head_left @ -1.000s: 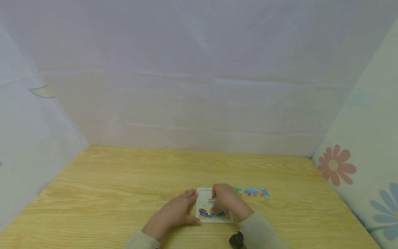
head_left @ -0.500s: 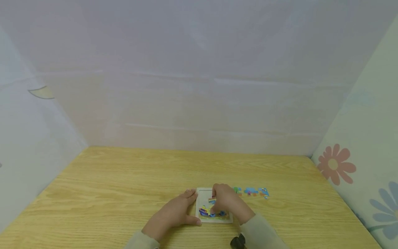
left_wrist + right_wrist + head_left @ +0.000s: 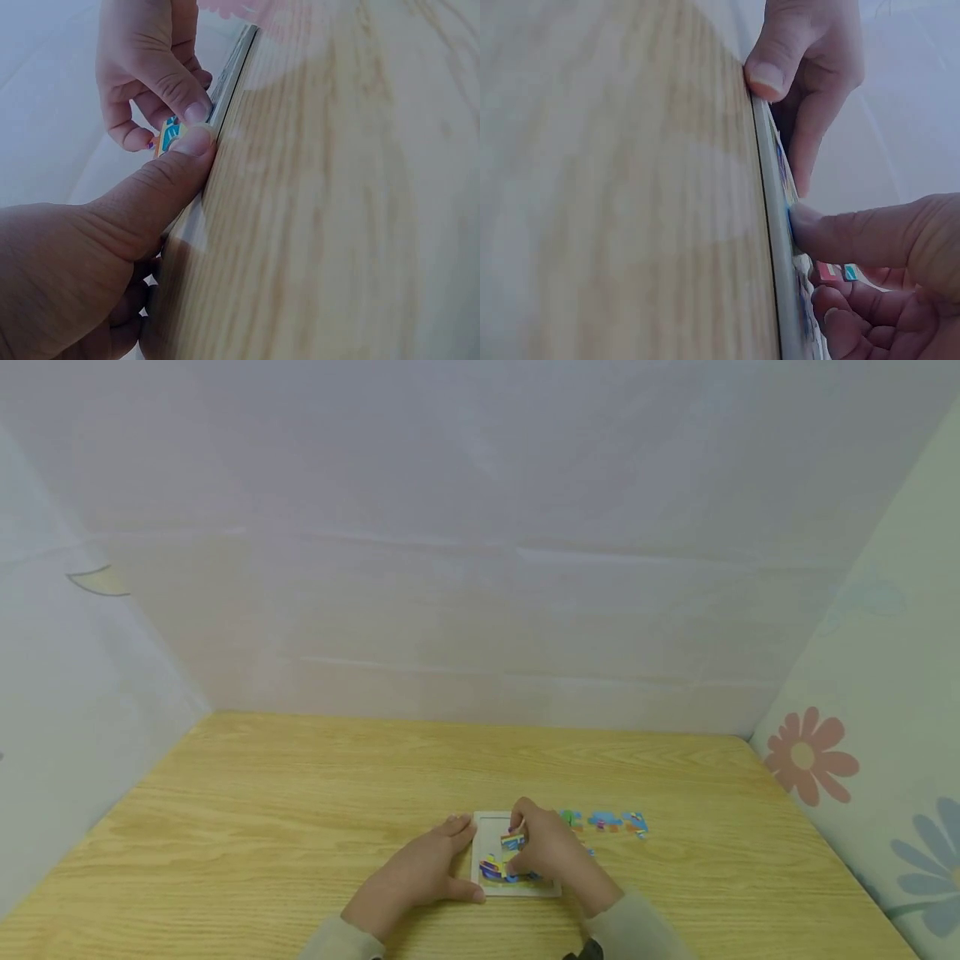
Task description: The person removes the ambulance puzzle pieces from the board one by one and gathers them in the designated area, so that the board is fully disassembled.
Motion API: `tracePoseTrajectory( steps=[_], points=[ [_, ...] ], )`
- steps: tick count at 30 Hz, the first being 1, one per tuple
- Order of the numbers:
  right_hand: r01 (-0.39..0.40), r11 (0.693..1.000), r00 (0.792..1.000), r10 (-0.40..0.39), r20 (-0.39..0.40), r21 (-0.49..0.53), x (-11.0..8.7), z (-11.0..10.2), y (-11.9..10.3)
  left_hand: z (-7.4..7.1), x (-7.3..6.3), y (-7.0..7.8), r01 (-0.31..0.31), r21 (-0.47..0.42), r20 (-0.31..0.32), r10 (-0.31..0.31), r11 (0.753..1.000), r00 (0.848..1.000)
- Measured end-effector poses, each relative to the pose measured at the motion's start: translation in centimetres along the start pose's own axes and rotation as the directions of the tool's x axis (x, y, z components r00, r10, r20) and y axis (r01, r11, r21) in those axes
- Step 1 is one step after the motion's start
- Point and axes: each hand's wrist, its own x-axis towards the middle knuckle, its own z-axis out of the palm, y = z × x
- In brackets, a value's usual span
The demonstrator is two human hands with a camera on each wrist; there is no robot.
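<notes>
A light wooden jigsaw board lies on the table, with colourful picture pieces filling its near part. My left hand rests along the board's left side, fingers extended and the thumb at the near left corner. Over the board, my right hand pinches a puzzle piece between thumb and index finger. That puzzle piece shows blue and yellow with an orange edge in the left wrist view, tilted up from the board. The right hand hides the board's right part.
Several loose puzzle pieces lie in a row behind and right of the board, partly behind the right hand. The wooden table meets pale cloth walls at the back and sides.
The right hand has lifted slightly and shifted away from me, and the piece in its pinch now tilts up. The left hand and the board stay in place.
</notes>
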Motion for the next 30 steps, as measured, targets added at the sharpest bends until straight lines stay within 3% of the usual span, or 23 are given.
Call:
tracePoseTrajectory(
  steps=[8, 16, 30],
  points=[
    [-0.014, 0.986, 0.999, 0.019, -0.028, 0.169, -0.2, 0.1, 0.7, 0.0, 0.1, 0.0, -0.007, 0.007, -0.001, 0.007, 1.0, 1.0],
    [-0.064, 0.926, 0.996, 0.082, -0.033, 0.372, -0.2, -0.1, 1.5, 0.0, 0.0, 0.1, -0.003, 0.0, -0.002, 0.003, 1.0, 1.0],
    [-0.04, 0.861, 0.983, 0.125, -0.135, 0.507, -1.3, -1.3, 1.3, 0.0, -0.1, 0.1, 0.016, -0.011, 0.003, -0.016, 1.0, 1.0]
  ],
)
